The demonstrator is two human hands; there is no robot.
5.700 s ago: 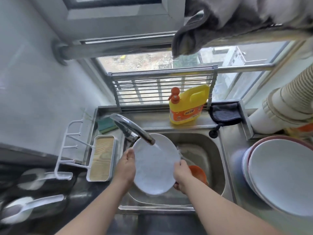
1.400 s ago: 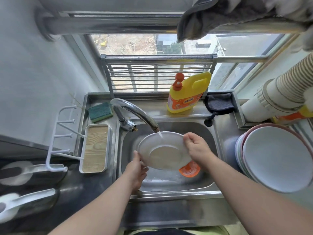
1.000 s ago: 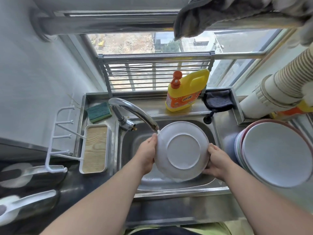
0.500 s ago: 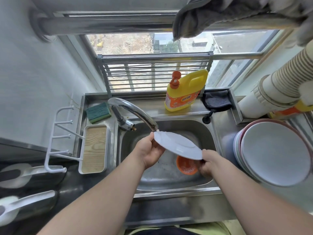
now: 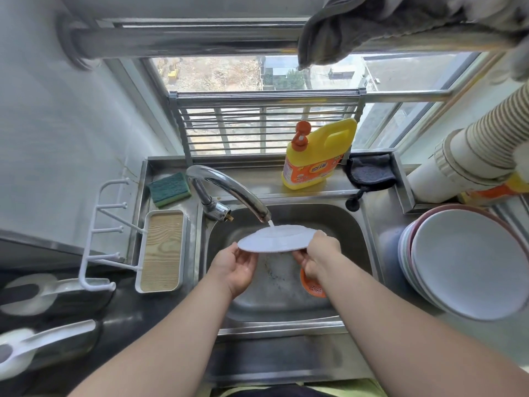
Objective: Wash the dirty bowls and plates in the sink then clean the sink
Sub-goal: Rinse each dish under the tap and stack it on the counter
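Plate (image 5: 276, 238): white, held nearly flat under tap (image 5: 229, 190), water hitting it, above sink (image 5: 357, 239).
L hand (image 5: 236, 269): gripped plate's left rim.
R hand (image 5: 317, 255): gripped right rim.

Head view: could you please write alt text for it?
Two hands, left hand and right hand, hold a white plate under the running tap above a steel sink; plates are stacked at the right.

The sink (image 5: 355, 224) and curved tap (image 5: 229, 187) were bright polished steel, streaked with reflections. The plate (image 5: 274, 239) looked smooth, matt white. The detergent bottle (image 5: 317, 156) was glossy yellow plastic, the sponge (image 5: 169, 188) coarse green, the tray (image 5: 161, 252) wood-grained, the hanging cloth (image 5: 369, 27) soft grey.
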